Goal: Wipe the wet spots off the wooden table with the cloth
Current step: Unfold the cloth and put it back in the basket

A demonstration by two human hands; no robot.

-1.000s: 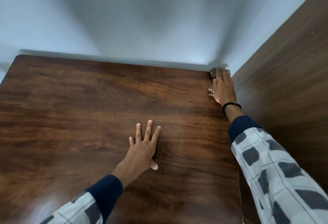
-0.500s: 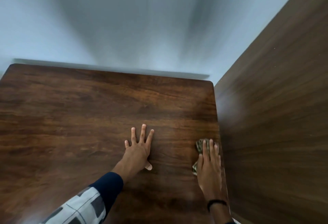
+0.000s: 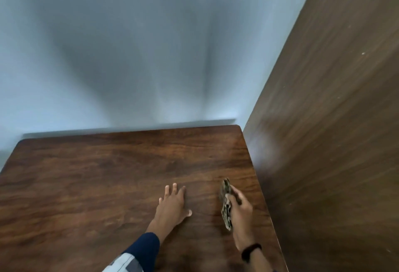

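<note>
Right hand (image 3: 240,211) back from far corner, now gripping bunched cloth (image 3: 226,207), tipped on edge; left hand (image 3: 172,202) stays flat on counter (image 3: 86,185), fingers spread. Right-edge pass likely done.

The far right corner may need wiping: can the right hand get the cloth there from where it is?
Probably yes: the right hand grips the cloth, and only bare table lies between it and that corner.

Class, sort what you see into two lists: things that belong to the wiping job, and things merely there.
Job: cloth, table, right hand gripping the cloth, left hand flat on the table.
Merely there: wall, wooden panel at right, wristband.
</note>
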